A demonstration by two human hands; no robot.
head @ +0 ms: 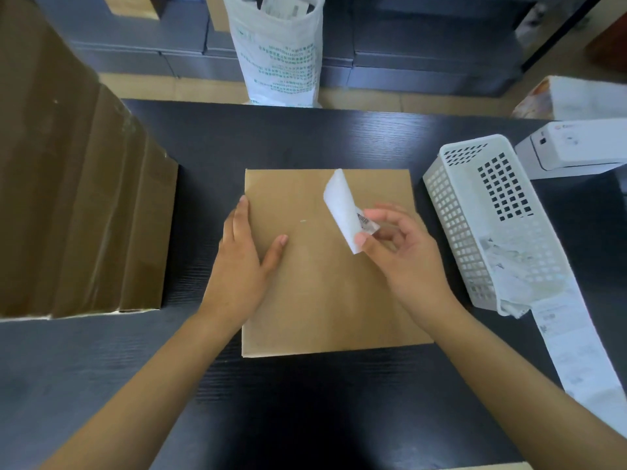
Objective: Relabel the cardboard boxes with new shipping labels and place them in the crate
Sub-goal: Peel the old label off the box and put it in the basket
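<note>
box [325,286] mid-table [305,137], basket [475,212] right, stacked cartons [74,205] left

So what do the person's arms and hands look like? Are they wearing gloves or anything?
No gloves. Both the left hand and the right hand are bare, with short, plain fingernails. No rings, watch or bracelets show on either one. The forearms are bare too, with no sleeves anywhere in the picture, so any sleeves must end higher up, out of view.

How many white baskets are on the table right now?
1. The white basket sits on the dark table, right of the cardboard box, with crumpled paper inside. Others may lie outside the view.
</note>
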